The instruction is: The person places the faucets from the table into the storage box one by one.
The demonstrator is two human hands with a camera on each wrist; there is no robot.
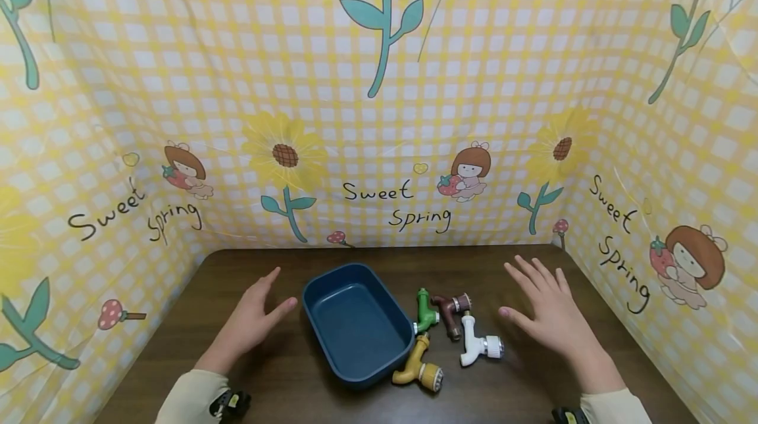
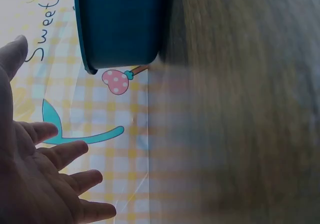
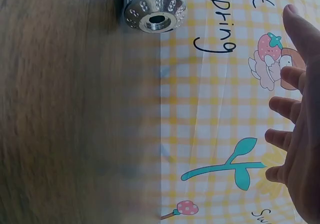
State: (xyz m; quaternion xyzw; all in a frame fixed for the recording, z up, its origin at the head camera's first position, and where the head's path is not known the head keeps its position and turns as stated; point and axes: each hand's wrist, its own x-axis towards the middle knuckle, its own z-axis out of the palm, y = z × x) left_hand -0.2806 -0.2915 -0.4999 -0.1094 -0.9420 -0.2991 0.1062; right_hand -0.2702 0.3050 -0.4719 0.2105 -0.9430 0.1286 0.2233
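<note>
A dark blue rectangular basin (image 1: 358,318) stands between the two hands. My left hand (image 1: 251,318) hovers to its left, fingers extended and holding nothing; the basin's wall (image 2: 122,29) also shows in the left wrist view. Against the basin's right side lie a green faucet (image 1: 424,312) and a yellow faucet (image 1: 417,366). A dark brown faucet (image 1: 452,313) and a white faucet (image 1: 475,343) sit further right. Beyond the white one, my right hand (image 1: 547,315) is spread with straight fingers, touching none of them. The white faucet's ridged, chrome-capped knob (image 3: 154,9) appears in the right wrist view.
The brown wooden table (image 1: 266,371) carries everything. A yellow checked cloth (image 1: 379,121) printed with flowers and girls hangs behind it and along both sides. Each wrist wears a black strap, the left one (image 1: 231,404) below a pale sleeve.
</note>
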